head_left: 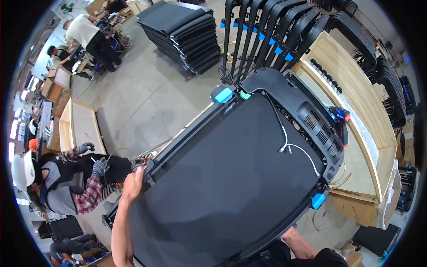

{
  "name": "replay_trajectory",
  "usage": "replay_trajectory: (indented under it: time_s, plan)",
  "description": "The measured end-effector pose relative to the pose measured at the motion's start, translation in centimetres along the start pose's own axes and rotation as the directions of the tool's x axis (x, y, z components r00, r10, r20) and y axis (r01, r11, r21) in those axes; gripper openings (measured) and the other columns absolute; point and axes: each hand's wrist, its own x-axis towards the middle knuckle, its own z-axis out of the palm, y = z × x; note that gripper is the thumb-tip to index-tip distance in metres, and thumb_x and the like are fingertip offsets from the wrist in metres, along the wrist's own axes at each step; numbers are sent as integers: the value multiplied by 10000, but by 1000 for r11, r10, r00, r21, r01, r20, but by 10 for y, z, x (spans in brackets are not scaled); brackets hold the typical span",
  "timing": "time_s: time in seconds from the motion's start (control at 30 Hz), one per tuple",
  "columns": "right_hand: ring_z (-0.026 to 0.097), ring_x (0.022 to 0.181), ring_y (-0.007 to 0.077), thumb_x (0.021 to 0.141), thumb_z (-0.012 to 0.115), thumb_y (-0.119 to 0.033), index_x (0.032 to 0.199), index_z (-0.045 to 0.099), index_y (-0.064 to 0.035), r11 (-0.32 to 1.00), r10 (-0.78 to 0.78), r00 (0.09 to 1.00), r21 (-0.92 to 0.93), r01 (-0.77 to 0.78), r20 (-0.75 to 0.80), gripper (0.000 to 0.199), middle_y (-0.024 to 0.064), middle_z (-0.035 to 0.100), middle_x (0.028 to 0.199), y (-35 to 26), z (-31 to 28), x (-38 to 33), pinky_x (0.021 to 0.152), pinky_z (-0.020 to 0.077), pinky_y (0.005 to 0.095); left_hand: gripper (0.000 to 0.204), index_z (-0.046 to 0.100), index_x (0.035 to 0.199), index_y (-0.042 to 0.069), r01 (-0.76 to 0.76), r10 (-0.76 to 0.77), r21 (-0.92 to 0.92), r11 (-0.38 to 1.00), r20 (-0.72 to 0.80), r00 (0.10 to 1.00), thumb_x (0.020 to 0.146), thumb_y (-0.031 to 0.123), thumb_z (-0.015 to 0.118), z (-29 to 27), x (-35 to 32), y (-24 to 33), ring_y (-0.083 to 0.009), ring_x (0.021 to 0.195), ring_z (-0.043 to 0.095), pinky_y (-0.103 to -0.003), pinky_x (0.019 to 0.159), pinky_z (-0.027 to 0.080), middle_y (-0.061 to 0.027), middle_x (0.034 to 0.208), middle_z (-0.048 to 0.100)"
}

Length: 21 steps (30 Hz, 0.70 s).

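Note:
A treadmill base with a wide black running belt (222, 173) lies in front of me, its motor cover (307, 111) at the far right end. My left hand (131, 184) is at the far-left side rail, fingers closed beside a small dark fitting (150, 164); what they hold is too small to make out. At the near edge, my right hand (290, 234) is by the side rail, its fingers mostly hidden by the frame. White cables (284, 141) rest loose on the belt. Blue corner pieces (318, 201) sit at the motor end.
A co-worker (66, 178) in grey gloves and a white cap is close on the left. Beyond the base stand a stack of black panels (182, 35) and a row of black uprights (262, 31). On the right is a wooden crate (351, 84) with a cordless drill (341, 118) on its edge.

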Motion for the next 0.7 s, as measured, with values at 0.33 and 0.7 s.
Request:
replay_trajectory:
  time_s: [0.33, 0.7]
  plan:
    - [539, 1278, 285, 1044, 398, -338, 1344, 534, -55, 988, -86, 992, -137, 73, -89, 434, 150, 606, 1304, 15, -45, 6, 1072, 426, 554, 366, 569, 1213, -19, -141, 137, 26, 990, -460, 878, 1013, 273, 477, 30, -148, 29, -400, 1151, 531, -467, 1026, 406, -225, 1200, 567]
    - [562, 1251, 288, 1038, 414, -316, 1327, 541, -45, 930, 0, 978, -360, 77, 207, 416, 155, 618, 1278, -66, -58, 104, 1053, 448, 554, 448, 576, 1338, 22, 284, -267, -54, 957, -540, 798, 934, 187, 675, 160, -405, 54, -418, 1279, 478, -487, 1089, 382, -239, 1413, 505]
